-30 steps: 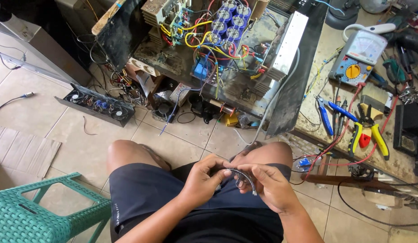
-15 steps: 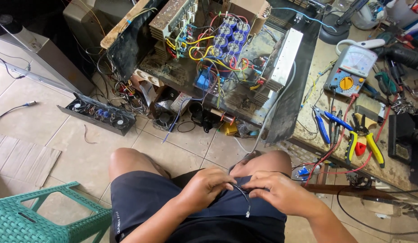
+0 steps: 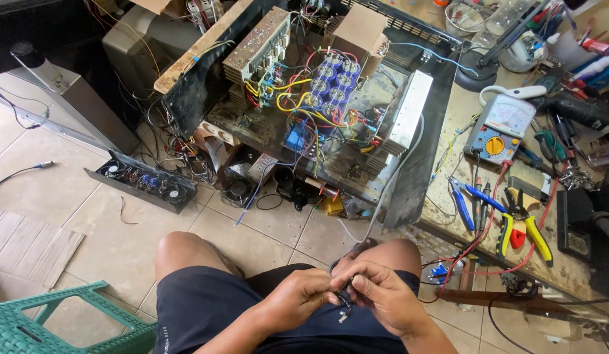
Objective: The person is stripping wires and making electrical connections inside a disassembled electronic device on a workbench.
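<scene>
We pinch a thin dark wire (image 3: 344,303) over our lap, left hand (image 3: 298,298) and right hand (image 3: 383,298) both in a clenched grip on it, seemingly working its end, which calls for steady fingertips.

The tiled floor (image 3: 121,242) carries an opened amplifier chassis (image 3: 330,111), a fan panel (image 3: 140,181), flattened cardboard (image 3: 29,246) and a green stool (image 3: 62,324); a low counter (image 3: 448,196) holds a multimeter (image 3: 499,126) and pliers (image 3: 524,226).

Both hands meet over the lap, left hand (image 3: 298,296) and right hand (image 3: 381,295) fingertips pinched together.
</scene>
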